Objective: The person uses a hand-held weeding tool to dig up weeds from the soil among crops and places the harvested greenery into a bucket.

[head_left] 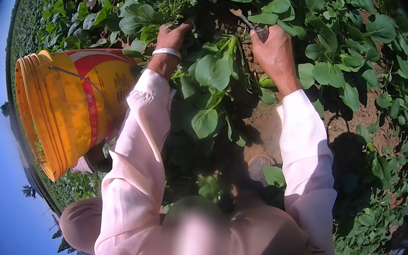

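Observation:
My left hand (171, 38), with a white band at the wrist, is closed at the base of a bushy, fine-leaved weed (179, 6). Its fingertips are partly hidden among the leaves. To the right, my right hand (274, 52) grips a small hand tool (245, 19) with a dark metal shaft and a rusty, flattened tip. The tip points up and left, just above the soil, and the handle is hidden in my fist. Between and below the hands grow broad-leaved green plants (213, 72).
A yellow and red bucket (69, 101) lies tilted at the left, its mouth facing left and its wire handle against its side. Dense leafy plants (333, 71) cover the right. Bare brown soil (265, 124) shows between the rows, near my shoe (261, 169).

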Demonstrator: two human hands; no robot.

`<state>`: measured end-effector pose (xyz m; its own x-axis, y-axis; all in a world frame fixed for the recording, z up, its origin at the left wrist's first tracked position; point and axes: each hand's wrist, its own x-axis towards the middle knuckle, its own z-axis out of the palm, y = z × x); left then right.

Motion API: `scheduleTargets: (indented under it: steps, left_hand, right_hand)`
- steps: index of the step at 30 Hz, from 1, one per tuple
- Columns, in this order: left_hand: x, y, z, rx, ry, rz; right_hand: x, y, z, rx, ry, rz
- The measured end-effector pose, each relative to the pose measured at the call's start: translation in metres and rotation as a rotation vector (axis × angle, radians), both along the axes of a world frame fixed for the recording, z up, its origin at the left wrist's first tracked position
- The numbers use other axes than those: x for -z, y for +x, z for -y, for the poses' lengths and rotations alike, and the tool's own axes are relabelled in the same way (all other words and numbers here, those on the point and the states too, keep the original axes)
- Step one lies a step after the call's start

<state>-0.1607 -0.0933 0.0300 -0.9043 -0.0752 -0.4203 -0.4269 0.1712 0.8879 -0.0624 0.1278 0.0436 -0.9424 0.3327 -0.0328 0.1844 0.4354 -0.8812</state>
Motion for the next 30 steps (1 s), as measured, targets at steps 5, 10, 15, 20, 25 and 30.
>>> scheduleTargets:
  steps: [5,10,15,20,25,30]
  left_hand:
    - [0.014,-0.032,-0.036,0.256,-0.262,-0.325]
    - [0.021,-0.061,-0.103,0.191,-0.759,-0.057]
    - [0.028,-0.091,-0.115,0.071,-0.761,-0.031]
    - [0.045,-0.091,-0.076,-0.004,-0.351,-0.143]
    - [0.03,-0.091,-0.058,0.046,-0.492,0.054]
    - [0.037,-0.09,-0.05,0.031,-0.403,0.097]
  right_hand:
    - [-0.013,-0.013,0.01,-0.075,-0.042,0.07]
    - [0.034,-0.044,0.037,0.093,-0.082,0.01]
    - [0.043,-0.05,0.018,0.071,-0.098,-0.057]
    - [0.01,0.0,0.002,0.063,0.028,-0.01]
    - [-0.017,-0.027,-0.001,-0.11,-0.07,0.282]
    - [0.017,-0.07,0.03,-0.01,0.02,0.151]
